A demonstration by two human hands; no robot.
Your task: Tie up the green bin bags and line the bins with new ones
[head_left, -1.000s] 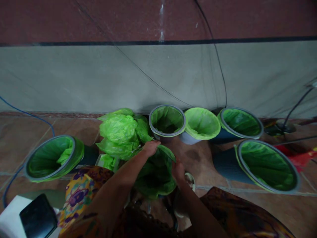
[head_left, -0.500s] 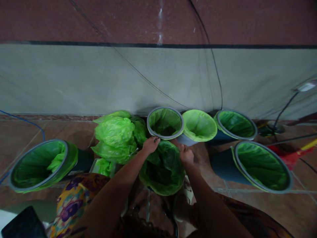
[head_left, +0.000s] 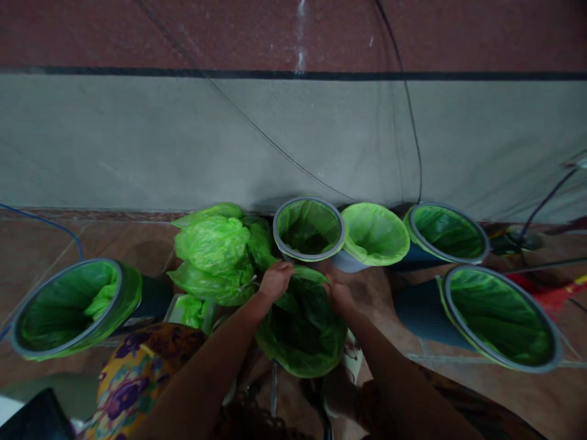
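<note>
Closer together now than half a second ago, the left hand (head_left: 275, 281) and right hand (head_left: 338, 294) each pinch the far lip of the green bag (head_left: 300, 333) (it sits just before the ringed bin (head_left: 308, 229)), where an even, gentle pull should spare the thin film.

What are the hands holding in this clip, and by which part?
Both hold the same green bag. The left hand and right hand grip its far top edge, one at each side of the opening.

Tiled indoor floor (head_left: 380, 296), lined bins (head_left: 415, 305)
</note>
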